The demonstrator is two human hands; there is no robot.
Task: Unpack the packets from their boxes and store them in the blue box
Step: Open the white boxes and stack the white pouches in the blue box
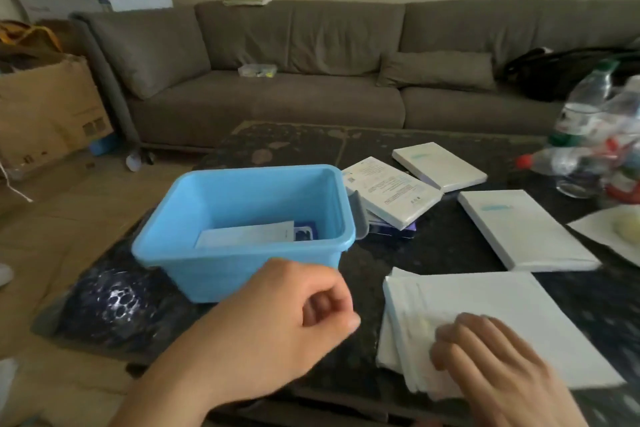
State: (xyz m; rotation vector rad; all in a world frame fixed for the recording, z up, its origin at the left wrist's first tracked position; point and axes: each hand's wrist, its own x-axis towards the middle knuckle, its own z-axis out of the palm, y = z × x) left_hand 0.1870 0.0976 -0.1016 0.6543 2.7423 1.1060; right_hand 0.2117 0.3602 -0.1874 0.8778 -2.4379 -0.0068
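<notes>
Near the front edge of the dark marbled table (433, 253), under my right hand (491, 357), lies the stack of white packets (485, 308) I am working on. My right fingers lie straight and flat on its near left corner, pressing down and gripping nothing. My left hand (277, 319) hovers just in front of the blue box (242, 274), fingers loosely curled with the thumb tip near the forefinger; I see nothing held in it.

I judge these packets to be light, thin and soft: the edges at the left fan out in loose layers, so the stack bends and slides apart easily. The wrappers look smooth, probably slippery against each other. I would pinch the whole bundle along its fanned left edge, thumb on top and fingers beneath, to keep the layers together.

The stack lies flat, its long axis running from near left to far right, the loose edges facing the blue box. Just beyond it a closed white box (519, 232) lies flat, its long axis running from far left to near right. Two more white boxes (440, 166) lie farther back, one leaning on the blue box's right rim.

Inside the blue box one white packet (242, 234) already lies flat on the floor, long axis left to right, beside something dark blue (304, 230) I cannot identify.
</notes>
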